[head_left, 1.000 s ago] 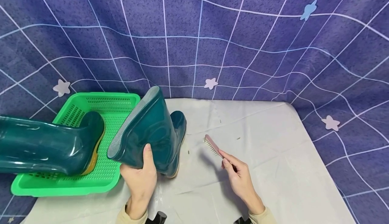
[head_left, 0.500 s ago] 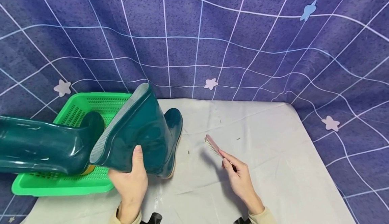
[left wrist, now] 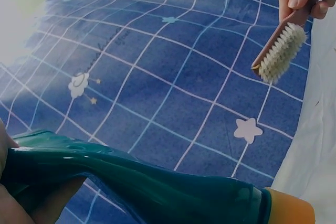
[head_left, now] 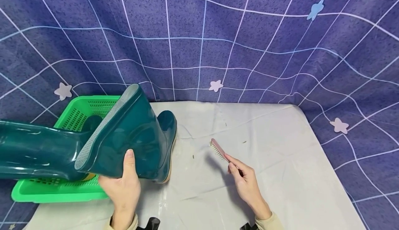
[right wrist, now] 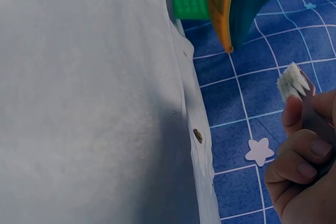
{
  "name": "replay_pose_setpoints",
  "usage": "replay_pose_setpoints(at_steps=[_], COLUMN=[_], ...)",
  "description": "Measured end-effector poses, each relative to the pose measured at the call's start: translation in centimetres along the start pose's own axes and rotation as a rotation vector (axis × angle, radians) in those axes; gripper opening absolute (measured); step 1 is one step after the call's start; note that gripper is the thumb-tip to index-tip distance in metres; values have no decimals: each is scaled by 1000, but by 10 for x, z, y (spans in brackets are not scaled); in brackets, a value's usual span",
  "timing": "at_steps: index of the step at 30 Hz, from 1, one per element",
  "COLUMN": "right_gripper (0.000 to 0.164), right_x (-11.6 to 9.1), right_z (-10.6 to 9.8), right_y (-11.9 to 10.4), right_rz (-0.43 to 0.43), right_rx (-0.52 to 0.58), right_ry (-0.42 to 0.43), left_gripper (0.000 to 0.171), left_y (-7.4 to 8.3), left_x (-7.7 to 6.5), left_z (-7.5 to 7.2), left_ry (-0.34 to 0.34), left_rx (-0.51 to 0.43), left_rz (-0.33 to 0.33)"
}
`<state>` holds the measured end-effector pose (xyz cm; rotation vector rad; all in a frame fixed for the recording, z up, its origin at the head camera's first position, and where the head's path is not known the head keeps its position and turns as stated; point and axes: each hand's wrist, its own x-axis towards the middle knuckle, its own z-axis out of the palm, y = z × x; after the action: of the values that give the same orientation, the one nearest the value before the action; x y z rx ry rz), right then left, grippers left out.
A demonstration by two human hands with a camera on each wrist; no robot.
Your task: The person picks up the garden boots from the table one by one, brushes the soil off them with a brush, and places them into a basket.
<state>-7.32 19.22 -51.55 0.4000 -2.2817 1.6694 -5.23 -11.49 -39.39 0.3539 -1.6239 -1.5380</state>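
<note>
My left hand point(head_left: 122, 188) grips a dark green rubber boot point(head_left: 132, 136) by its shaft, thumb on the outer side. The boot's grey-lined opening tilts to the left and its toe points away from me. In the left wrist view the boot point(left wrist: 157, 187) shows its yellow-orange heel. My right hand point(head_left: 246, 181) holds a small pink-backed brush point(head_left: 219, 148) by the handle over the white-covered table, well to the right of the boot. Pale bristles of the brush point(left wrist: 283, 53) show in the left wrist view.
A green plastic basket point(head_left: 67, 197) stands at the left, with a second green boot point(head_left: 37, 150) lying across it, partly behind the held boot. Several small dark bits lie on the white table cover point(head_left: 280, 153). A blue gridded curtain point(head_left: 199, 43) hangs behind.
My left hand has carried the boot to the left, so it now overlaps the basket and the second boot. The right hand and brush have stayed nearly still.
</note>
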Motion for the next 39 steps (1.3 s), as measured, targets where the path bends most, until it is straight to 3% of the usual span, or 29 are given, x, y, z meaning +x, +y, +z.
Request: replay_pose_setpoints(at_steps=[10,17,20,33,39], right_gripper=[30,31,32,32,31], right_x=[-1,-1,-1,-1,-2], right_z=[1,1,1,1,1], right_y=[1,2,3,4,5], right_rz=[-7,-3,-2,13,25], right_rx=[-12,-12,-21,-36,-44], right_ry=[7,-4,-10,-31,-32], left_gripper=[35,31,31,40,43], left_y=[-1,-1,0,1,5], left_x=[6,7,7,9,9], left_z=[-8,-10,-10,-13,-14], left_ry=[40,58,65,124,157], left_rx=[-8,-202,-245,-330,-358], left_rz=[-11,0,19,53,104])
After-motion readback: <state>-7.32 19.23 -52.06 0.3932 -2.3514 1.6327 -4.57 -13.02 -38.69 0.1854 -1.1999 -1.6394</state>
